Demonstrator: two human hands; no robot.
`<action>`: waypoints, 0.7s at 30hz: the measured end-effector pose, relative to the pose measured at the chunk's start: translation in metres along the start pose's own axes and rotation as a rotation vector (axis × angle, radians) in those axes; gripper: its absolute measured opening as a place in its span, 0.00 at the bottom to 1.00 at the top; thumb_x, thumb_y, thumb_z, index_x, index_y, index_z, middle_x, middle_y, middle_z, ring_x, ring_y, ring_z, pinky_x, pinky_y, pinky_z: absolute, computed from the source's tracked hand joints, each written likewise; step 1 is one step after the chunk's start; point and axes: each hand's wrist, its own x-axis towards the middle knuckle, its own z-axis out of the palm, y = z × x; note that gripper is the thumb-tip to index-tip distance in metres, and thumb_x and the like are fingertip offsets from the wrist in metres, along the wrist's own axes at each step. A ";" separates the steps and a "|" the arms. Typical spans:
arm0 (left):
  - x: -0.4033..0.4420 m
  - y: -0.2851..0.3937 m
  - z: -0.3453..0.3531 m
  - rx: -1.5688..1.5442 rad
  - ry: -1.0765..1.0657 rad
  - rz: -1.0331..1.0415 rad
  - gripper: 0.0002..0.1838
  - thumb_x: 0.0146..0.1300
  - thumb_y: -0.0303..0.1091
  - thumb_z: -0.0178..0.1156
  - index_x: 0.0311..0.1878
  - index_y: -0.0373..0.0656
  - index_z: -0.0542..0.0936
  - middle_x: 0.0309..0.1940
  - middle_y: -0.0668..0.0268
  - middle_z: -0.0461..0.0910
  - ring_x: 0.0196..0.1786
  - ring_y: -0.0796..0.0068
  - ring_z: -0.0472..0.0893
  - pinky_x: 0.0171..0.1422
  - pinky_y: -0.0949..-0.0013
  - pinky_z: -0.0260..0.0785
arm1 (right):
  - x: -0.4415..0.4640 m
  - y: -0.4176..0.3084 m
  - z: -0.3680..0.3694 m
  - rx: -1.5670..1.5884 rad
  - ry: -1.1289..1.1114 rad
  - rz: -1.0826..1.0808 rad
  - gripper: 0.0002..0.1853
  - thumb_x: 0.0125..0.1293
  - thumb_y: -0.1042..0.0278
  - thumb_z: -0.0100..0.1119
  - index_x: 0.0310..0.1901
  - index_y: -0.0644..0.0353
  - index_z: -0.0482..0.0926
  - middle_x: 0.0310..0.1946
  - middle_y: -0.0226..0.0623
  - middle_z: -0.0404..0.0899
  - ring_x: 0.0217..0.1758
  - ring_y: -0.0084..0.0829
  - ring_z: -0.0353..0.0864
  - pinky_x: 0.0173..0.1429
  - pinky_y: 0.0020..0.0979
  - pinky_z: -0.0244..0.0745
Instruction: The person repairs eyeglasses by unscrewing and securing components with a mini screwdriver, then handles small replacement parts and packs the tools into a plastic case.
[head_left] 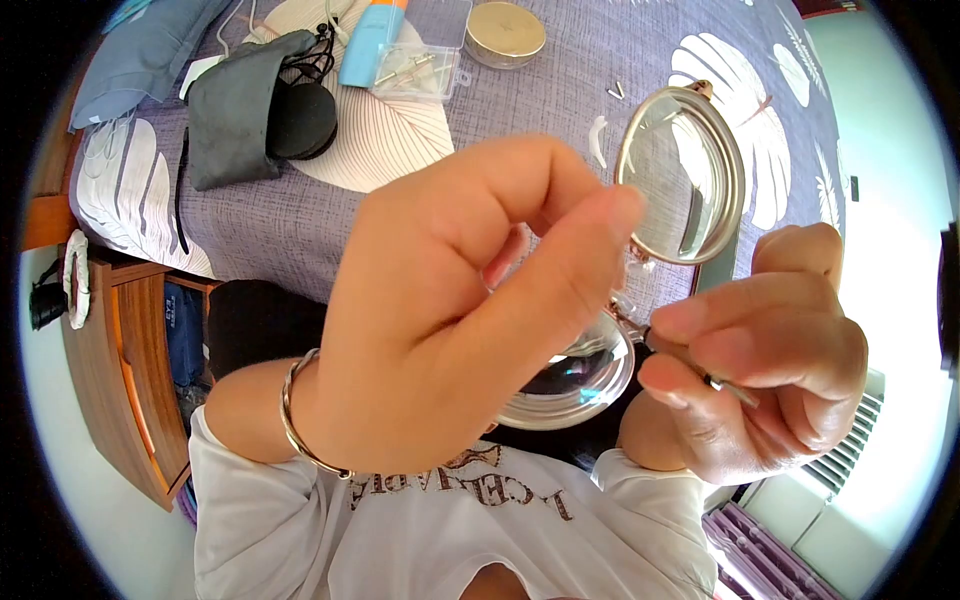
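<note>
My left hand (450, 300) wears a thin metal bracelet and pinches a pair of eyeglasses (738, 170) between thumb and curled fingers. The glasses have round metal rims and thick lenses; one lens stands up beyond my thumb, while the other, lower one is partly covered by my hand. At the right, my right hand (770, 350) grips a slim metal screwdriver (712, 381) between thumb and fingertips. Its end points at the bridge and nose-pad area of the frame; whether it touches a screw I cannot tell.
Ahead lies a bed with a grey leaf-patterned sheet (300, 235). On it are a dark pouch (232, 115) with a black round item (303, 120), a blue-and-orange tube (368, 45), a clear plastic case (440, 85), a round gold-lidded tin (505, 35) and tiny metal pieces (617, 91). A wooden cabinet (125, 380) stands left.
</note>
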 end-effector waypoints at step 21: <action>-0.001 -0.002 -0.001 0.083 0.032 0.118 0.09 0.62 0.31 0.43 0.27 0.40 0.66 0.27 0.66 0.68 0.27 0.84 0.63 0.33 0.80 0.58 | 0.009 -0.014 -0.006 -0.182 -0.264 -0.010 0.15 0.39 0.73 0.67 0.24 0.54 0.67 0.16 0.30 0.72 0.22 0.21 0.58 0.30 0.24 0.50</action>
